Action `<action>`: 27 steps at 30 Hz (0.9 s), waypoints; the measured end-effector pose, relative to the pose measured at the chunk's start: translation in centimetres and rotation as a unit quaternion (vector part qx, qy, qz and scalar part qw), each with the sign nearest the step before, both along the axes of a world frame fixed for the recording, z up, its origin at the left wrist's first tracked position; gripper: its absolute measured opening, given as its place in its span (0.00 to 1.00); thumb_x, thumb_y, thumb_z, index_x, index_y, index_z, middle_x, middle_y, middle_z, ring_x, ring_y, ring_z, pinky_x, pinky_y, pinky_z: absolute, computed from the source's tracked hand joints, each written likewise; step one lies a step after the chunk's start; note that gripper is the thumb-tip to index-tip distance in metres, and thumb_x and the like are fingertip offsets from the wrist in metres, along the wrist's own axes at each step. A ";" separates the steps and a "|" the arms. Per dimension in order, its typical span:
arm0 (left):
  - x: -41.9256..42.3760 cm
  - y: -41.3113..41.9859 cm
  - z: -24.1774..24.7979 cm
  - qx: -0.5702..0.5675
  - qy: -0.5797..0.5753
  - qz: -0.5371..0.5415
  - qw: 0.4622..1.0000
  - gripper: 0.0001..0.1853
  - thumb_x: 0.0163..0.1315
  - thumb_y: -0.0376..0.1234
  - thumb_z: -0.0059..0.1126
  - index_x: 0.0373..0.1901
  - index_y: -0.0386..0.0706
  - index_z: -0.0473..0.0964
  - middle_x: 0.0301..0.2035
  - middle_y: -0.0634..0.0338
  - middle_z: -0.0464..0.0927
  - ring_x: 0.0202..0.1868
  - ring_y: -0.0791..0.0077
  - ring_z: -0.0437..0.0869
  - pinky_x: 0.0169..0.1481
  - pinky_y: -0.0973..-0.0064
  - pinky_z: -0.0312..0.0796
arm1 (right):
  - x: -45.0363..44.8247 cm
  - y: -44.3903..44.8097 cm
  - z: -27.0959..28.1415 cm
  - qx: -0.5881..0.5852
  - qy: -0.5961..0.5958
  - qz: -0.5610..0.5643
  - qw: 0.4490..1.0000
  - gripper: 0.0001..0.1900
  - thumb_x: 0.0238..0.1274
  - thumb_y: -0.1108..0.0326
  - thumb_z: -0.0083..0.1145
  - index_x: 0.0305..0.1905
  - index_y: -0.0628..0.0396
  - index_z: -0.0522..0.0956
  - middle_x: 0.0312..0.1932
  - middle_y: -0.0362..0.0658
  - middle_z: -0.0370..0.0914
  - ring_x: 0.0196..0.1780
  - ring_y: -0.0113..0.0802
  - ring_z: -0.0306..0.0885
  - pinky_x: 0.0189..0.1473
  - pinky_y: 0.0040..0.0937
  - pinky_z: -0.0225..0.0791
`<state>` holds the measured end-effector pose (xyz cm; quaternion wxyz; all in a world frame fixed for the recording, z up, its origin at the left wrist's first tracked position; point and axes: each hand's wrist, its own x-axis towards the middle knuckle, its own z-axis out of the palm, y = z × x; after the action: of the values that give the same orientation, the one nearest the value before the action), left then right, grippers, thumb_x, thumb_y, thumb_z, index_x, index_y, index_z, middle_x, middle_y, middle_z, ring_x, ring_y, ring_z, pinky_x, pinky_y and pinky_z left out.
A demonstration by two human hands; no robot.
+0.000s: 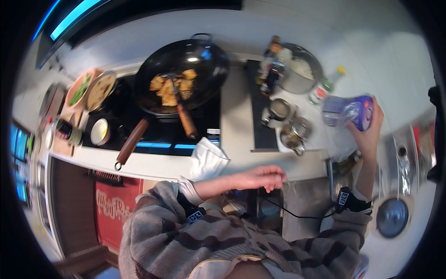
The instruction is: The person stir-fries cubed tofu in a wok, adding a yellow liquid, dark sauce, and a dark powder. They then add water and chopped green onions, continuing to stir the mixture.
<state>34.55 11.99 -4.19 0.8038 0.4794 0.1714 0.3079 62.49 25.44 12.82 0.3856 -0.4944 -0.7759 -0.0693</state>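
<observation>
My right hand (370, 134), at the right, grips a purple container (343, 111) by one end. The container lies tilted on its side in the grip, blurred. My left hand (262, 177) hangs in front of the counter's edge, fingers loosely bent, and seems to hold nothing. Left of centre, a black wok (209, 78) sits on the hob (209, 120) with browned food pieces (168, 93) inside. A spatula with a wooden handle (186, 122) rests in the wok. Close to the container stands a glass bottle with a yellow cap (322, 89).
A metal pot (306, 85) with white contents and several dark bottles (273, 76) stand behind two small lidded pots (296, 130). A white cloth (209, 158) lies at the hob's front edge. Bowls (101, 90) and a small cup (100, 132) are at the left. The wok handle (132, 143) juts forward.
</observation>
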 end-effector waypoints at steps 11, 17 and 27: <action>3.2 -5.7 4.4 -0.341 -0.347 -0.187 0.853 0.45 0.55 0.68 0.36 0.66 0.48 0.54 0.59 0.41 0.61 0.55 0.35 0.69 0.49 0.35 0.68 | -3.0 -19.2 5.0 -0.164 -0.087 0.388 0.903 0.51 0.21 0.63 0.69 0.64 0.58 0.61 0.63 0.54 0.52 0.65 0.50 0.55 0.64 0.41 0.52; -2.0 -13.0 3.5 -0.273 -0.308 0.092 0.907 0.41 0.52 0.59 0.44 0.65 0.48 0.56 0.57 0.44 0.65 0.52 0.41 0.73 0.40 0.41 0.73 | -4.8 -21.2 3.6 -0.216 -0.005 0.436 0.874 0.51 0.38 0.51 0.70 0.69 0.54 0.56 0.67 0.54 0.47 0.68 0.51 0.51 0.67 0.44 0.48; -10.3 -20.6 4.2 -0.011 -0.187 0.423 0.887 0.49 0.43 0.55 0.56 0.67 0.49 0.48 0.59 0.51 0.60 0.61 0.54 0.65 0.61 0.55 0.64 | -13.9 -25.1 6.1 -0.434 0.024 0.339 0.834 0.51 0.45 0.62 0.67 0.72 0.55 0.44 0.69 0.53 0.49 0.71 0.43 0.51 0.65 0.38 0.51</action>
<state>24.24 -8.61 -0.02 0.6198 0.2867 0.2077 0.7004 48.55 0.36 18.94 0.1492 -0.3187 -0.8358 0.4215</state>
